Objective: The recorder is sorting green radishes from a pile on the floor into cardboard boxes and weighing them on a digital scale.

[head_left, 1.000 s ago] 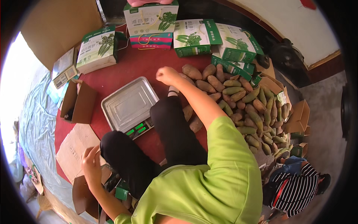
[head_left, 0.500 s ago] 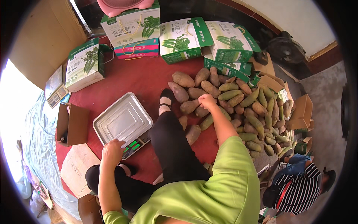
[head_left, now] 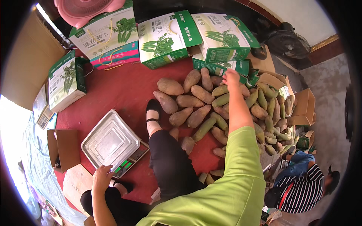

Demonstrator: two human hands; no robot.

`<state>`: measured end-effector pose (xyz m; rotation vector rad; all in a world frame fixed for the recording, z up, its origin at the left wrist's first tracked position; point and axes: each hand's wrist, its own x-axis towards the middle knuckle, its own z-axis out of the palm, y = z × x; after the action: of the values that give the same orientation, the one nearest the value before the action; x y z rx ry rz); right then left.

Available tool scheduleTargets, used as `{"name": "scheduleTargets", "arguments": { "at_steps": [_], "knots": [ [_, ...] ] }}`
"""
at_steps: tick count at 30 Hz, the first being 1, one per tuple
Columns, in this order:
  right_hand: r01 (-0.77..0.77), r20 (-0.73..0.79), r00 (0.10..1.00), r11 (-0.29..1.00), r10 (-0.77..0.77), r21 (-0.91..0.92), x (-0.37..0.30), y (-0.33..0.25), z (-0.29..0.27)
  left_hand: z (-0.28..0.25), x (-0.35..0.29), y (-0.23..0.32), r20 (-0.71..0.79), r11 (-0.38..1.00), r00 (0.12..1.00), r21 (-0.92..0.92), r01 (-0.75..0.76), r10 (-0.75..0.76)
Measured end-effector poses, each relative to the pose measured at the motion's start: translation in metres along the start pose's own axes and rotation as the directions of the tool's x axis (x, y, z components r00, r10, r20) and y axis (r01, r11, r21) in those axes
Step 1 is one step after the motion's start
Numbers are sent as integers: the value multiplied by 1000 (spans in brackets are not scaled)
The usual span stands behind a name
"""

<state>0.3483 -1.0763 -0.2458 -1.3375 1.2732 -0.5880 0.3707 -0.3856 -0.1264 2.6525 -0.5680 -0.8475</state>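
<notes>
A smooth red floor covering (head_left: 113, 90) carries a heap of root vegetables (head_left: 259, 112), long and rounded, dull reddish brown or green, too many to count. Four glossy green-and-white cardboard boxes (head_left: 160, 37) stand round the far side; a fifth box (head_left: 241, 67) lies beside the rightmost. At left sits one scale (head_left: 113, 139) with a ridged, rectangular metal tray and three green displays. The left hand (head_left: 101, 179) is at its near edge, fingers loosely bent; the right hand (head_left: 231, 78) is over the heap, fingers curled. I cannot tell whether either grips anything.
</notes>
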Motion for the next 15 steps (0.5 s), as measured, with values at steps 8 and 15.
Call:
{"name": "scheduleTargets", "arguments": {
  "at_steps": [8,15],
  "knots": [
    [-69,-74,994,988,79,137,83,-45,-20,15,14,-14,48,997,996,-37,71,-69],
    [-124,-12,991,963,130,238,115,-53,-11,15,23,-10,71,983,981,-9,184,-183]
  ]
}}
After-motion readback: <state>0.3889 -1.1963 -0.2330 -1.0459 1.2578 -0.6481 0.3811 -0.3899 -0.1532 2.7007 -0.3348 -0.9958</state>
